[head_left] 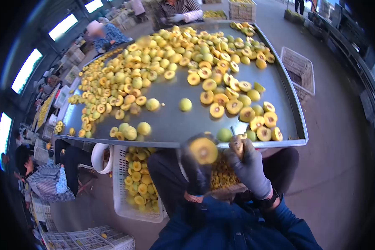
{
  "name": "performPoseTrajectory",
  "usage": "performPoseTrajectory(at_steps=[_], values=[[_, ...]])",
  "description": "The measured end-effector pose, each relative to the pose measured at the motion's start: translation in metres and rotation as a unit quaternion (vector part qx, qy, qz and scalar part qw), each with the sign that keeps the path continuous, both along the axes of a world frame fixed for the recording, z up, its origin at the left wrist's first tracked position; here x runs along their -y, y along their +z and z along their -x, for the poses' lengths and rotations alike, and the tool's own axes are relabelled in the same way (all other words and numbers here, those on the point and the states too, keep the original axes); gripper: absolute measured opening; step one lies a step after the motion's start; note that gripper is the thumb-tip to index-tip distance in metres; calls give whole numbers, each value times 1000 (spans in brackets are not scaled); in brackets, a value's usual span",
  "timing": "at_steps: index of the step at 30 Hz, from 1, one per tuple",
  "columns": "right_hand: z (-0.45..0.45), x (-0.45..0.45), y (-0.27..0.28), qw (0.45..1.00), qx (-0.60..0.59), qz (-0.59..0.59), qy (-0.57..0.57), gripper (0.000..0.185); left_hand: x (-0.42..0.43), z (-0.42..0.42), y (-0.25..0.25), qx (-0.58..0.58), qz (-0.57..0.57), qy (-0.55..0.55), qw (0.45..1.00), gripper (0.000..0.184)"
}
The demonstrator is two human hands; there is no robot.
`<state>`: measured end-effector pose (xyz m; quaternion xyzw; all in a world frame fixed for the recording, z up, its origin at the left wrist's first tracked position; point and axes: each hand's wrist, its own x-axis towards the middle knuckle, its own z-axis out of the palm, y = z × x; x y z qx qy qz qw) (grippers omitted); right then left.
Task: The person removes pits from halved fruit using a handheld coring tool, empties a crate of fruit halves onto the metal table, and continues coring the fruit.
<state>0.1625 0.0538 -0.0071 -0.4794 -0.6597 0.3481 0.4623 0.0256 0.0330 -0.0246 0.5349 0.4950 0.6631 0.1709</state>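
Note:
My left hand [194, 164], in a dark glove and blurred, holds a halved yellow fruit [203, 151] with its cut face and brown centre showing. My right hand [246, 166], in a grey glove, is closed around the wooden handle of a small tool [237, 146] whose thin tip points up. Both hands are at the near edge of a metal table [171, 125], the right one beside the left. Halved fruits [263, 133] lie just beyond the right hand, near a whole green one [224, 134]. Below the hands, many small brown-yellow pieces [223, 177] fill a container between the knees.
A white crate [118, 187] of halved fruit stands left of my legs, beside a white bucket [99, 158]. An empty crate [298, 68] is right of the table. Co-workers sit at the left [50, 181] and beyond the table [108, 35]. Heaped fruit [154, 54] covers the table's far part.

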Motion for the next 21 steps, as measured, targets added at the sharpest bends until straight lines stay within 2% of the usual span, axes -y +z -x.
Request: performPoseTrajectory(at_steps=[1, 3, 4, 5, 6, 9, 13, 16, 18, 21], values=[[0, 9, 8, 996, 70, -45, 16, 25, 4, 0, 9, 14, 9, 2, 1000, 35], [7, 25, 15, 988, 140, -60, 38, 21, 11, 2, 24, 44, 50, -3, 998, 42], [9, 28, 11, 979, 154, -123, 50, 18, 11, 3, 22, 93, 65, -19, 993, 45], [9, 34, 16, 977, 195, -24, 88, 19, 10, 4, 21, 143, 79, -32, 986, 49], [10, 35, 9, 977, 182, -62, 89, 20, 8, 4, 14, 226, 78, -52, 970, 52], [11, 36, 5, 970, 196, -116, 87, 29, 10, -4, 12, 282, 81, -35, 955, 61], [7, 37, -7, 958, 250, -92, 106, 42, 23, -17, 49, 171, 124, 25, 977, 58], [4, 37, 9, 951, 270, -128, 78, 21, 21, -25, 55, 133, 118, 61, 982, 55], [0, 36, 4, 954, 253, -133, 89, 21, 18, -25, 56, 77, 79, 55, 992, 53], [-1, 34, -9, 956, 241, -139, 97, 23, 18, -24, 46, 76, 114, 40, 990, 61]])
